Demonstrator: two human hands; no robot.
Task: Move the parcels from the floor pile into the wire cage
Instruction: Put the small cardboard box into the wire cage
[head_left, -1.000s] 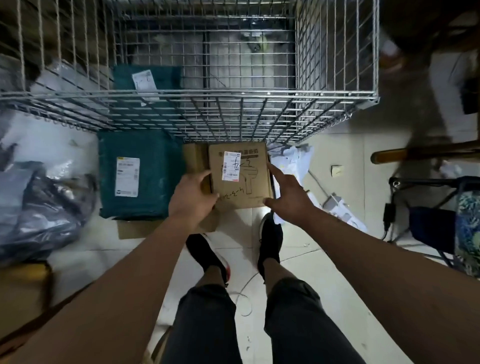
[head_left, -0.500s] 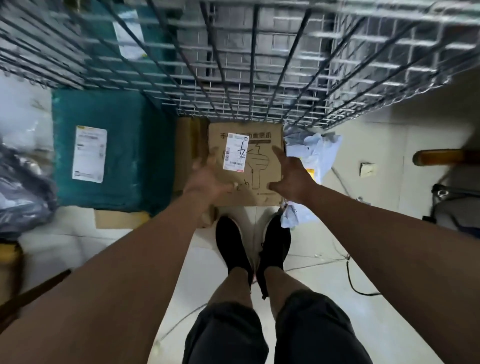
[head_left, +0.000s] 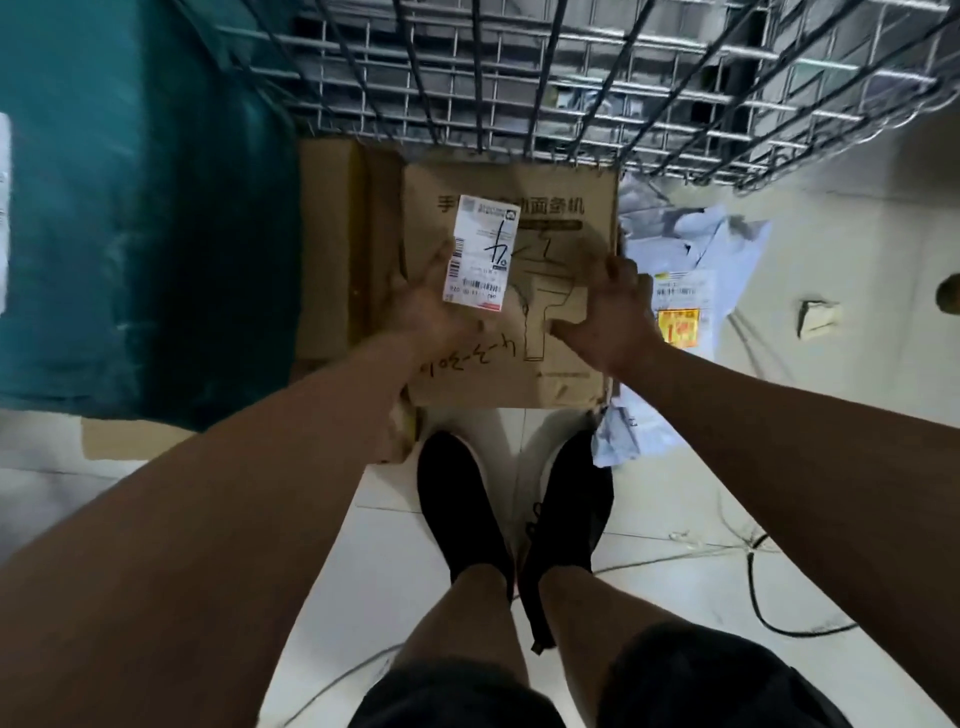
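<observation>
Though close under wire cage (head_left: 571, 93), box (head_left: 561, 208) edges in grip: left hand (head_left: 426, 306), right hand (head_left: 608, 317).

Single head-worn wide-angle view, looking steeply down, close over hands, floor (head_left: 415, 571), feet

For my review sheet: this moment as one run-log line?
item: brown cardboard box, white label, outside metal wire cage | left hand: left edge, grip blurred | right hand: curled over right edge | phase: grasp

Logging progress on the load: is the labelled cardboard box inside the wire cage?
No, the cardboard box lies outside the wire cage, in front of its mesh, with the left hand and right hand on it.
</observation>
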